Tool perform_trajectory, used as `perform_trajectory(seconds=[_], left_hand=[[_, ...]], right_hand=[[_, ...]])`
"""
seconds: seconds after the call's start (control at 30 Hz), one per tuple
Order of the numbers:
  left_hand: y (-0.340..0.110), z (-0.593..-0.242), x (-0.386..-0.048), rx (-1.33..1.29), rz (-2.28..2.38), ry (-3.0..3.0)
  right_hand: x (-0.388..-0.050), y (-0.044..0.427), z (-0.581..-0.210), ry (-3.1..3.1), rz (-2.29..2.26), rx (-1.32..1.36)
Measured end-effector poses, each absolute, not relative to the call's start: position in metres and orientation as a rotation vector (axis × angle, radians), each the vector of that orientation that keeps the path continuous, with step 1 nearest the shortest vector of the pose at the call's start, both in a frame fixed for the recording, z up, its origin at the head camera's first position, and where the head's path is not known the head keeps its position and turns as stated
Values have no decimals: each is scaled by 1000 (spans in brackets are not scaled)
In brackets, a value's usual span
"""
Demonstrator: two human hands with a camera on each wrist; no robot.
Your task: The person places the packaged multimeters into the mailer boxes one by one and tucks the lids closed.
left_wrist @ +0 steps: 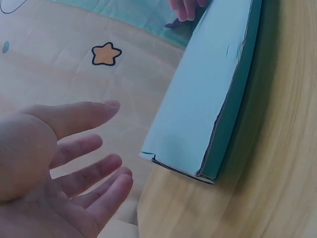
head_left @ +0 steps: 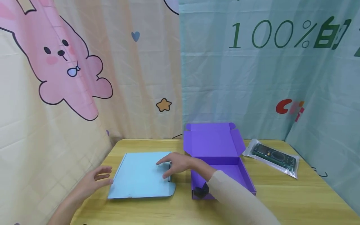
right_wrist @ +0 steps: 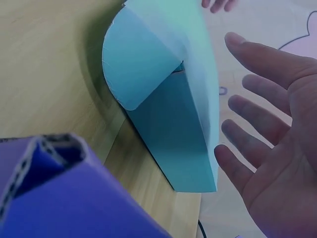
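Note:
A light blue cardboard box [head_left: 140, 175] lies on the table with its lid down, and a rounded flap [right_wrist: 141, 59] sticks out at its front right corner. My left hand [head_left: 91, 182] is beside the box's left edge, fingers spread and relaxed; the left wrist view shows a gap between this hand [left_wrist: 74, 173] and the box [left_wrist: 198, 94]. Over the box's right side hovers my right hand [head_left: 177, 162], its fingers extended. Nothing is in its palm in the right wrist view. Under my right forearm stands a purple cardboard box [head_left: 215, 140], its lid raised.
A digital multimeter [head_left: 275, 156] in a clear plastic bag lies at the right rear of the wooden table [head_left: 281, 200]. Printed curtains [head_left: 239, 81] hang behind and along both sides. A small black object [head_left: 201, 190] shows below the right forearm, at the purple box's front.

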State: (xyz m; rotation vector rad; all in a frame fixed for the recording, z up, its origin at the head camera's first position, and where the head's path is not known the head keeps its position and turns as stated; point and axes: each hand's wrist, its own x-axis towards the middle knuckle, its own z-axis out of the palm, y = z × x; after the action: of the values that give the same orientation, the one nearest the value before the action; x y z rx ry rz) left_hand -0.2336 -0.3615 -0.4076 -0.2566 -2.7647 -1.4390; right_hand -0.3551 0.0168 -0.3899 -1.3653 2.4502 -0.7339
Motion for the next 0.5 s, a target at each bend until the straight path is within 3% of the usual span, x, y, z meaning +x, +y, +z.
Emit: perform_trajectory(seconds=[0.5], left_hand=[[-338, -405, -243, -584, -1087, -2558]], right_hand=[[-319, 42, -388, 2170, -1239, -1243]])
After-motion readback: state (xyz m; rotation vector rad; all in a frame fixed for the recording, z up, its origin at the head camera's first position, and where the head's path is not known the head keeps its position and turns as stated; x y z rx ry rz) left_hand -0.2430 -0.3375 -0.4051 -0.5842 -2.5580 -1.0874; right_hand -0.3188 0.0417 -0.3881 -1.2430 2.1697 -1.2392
